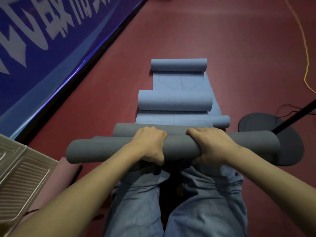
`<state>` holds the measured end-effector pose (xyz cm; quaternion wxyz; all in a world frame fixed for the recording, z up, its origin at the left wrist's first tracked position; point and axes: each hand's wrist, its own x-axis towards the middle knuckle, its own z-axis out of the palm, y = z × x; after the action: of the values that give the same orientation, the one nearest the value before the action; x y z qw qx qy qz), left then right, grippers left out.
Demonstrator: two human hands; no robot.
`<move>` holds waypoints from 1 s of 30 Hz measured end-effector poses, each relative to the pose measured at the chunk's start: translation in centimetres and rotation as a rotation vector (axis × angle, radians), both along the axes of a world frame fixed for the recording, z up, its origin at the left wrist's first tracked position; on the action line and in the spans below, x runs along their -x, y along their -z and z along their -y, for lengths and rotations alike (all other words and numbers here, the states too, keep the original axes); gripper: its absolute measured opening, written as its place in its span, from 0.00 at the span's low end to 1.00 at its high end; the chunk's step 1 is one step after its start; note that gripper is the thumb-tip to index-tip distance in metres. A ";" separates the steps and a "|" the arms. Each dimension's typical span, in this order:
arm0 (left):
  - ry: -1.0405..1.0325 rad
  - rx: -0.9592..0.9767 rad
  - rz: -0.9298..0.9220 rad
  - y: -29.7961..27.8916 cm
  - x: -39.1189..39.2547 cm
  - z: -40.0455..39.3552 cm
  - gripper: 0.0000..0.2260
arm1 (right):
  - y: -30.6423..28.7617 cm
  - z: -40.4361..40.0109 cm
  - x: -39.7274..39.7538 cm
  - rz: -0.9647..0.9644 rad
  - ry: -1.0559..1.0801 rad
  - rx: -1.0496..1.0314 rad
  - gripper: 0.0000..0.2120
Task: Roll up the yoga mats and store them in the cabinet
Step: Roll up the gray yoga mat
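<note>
Nearest, the person's two legs in blue jeans point(201, 202) fill the lower frame, with a pink rolled mat point(56, 182) beside a pale ribbed cabinet panel point(20, 177) at the left. Just above the knees, both hands grip one rolled grey yoga mat point(95, 149): the left hand point(150, 144) and the right hand point(212, 144) each curl over its top, thumbs underneath. A second grey roll point(126, 130) lies touching it on the far side. Beyond, three blue rolls point(176, 101) lie on the red floor point(239, 57), two with flat tails unrolled, one small at the right. A round black stand base point(290, 147) sits right; a blue banner point(42, 40) and a yellow cord point(306, 65) are farthest.
</note>
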<state>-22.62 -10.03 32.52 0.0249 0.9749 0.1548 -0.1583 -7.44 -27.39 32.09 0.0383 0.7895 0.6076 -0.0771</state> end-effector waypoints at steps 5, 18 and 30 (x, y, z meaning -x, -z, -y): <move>-0.010 0.045 0.001 -1.2 -1.1 -0.4 0.24 | -1.3 -1.2 -0.8 -0.015 0.059 0.044 0.31; 0.030 -0.053 -0.030 -2.2 8.0 6.6 0.19 | -3.4 5.7 8.9 -0.029 0.091 0.040 0.25; 0.041 0.009 0.051 0.1 12.5 9.3 0.22 | -0.5 8.8 12.5 0.021 0.017 0.020 0.29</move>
<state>-35.16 -19.34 32.47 0.0302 0.9814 0.1332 -0.1345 -19.89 -36.17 32.58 0.0518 0.7951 0.5995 -0.0753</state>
